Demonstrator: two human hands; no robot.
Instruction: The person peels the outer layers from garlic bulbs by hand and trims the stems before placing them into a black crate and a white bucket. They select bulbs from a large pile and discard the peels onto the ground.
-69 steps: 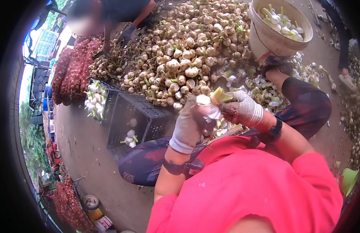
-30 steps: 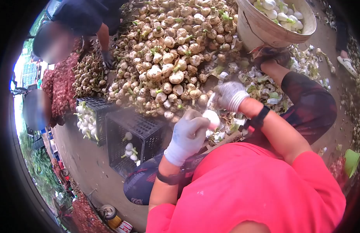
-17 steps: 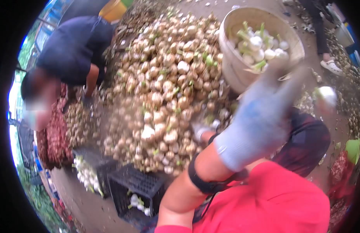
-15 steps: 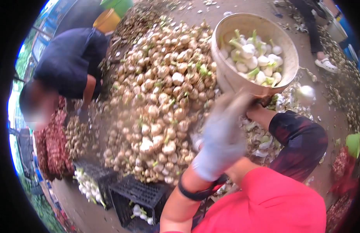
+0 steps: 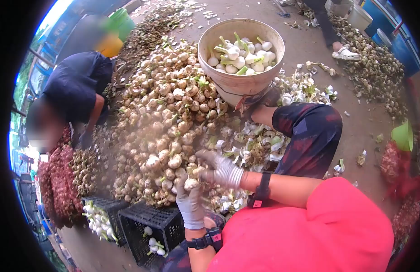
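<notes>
My left hand (image 5: 190,204), in a pale work glove, is closed around a garlic bulb (image 5: 191,183) at the near edge of a large heap of unpeeled garlic (image 5: 160,122). Just above and to the right, my gloved right hand (image 5: 221,170) reaches in from the side with its fingertips close over that bulb; motion smears its fingers. Beyond the hands, by my foot, stands a whitish bucket (image 5: 246,86) holding peeled white garlic bulbs (image 5: 246,56) with short green stems.
Black crates (image 5: 151,222) with some white bulbs stand at lower left. Peeled skins (image 5: 264,140) litter the ground by my leg. A person (image 5: 78,81) bends over the heap's far left, near red mesh sacks (image 5: 60,186). A green container (image 5: 402,136) is at right.
My view has shifted, and the bucket appears further left. A gloved hand that was a blur beside the bucket is away from it; both hands are now together at the heap's near edge.
</notes>
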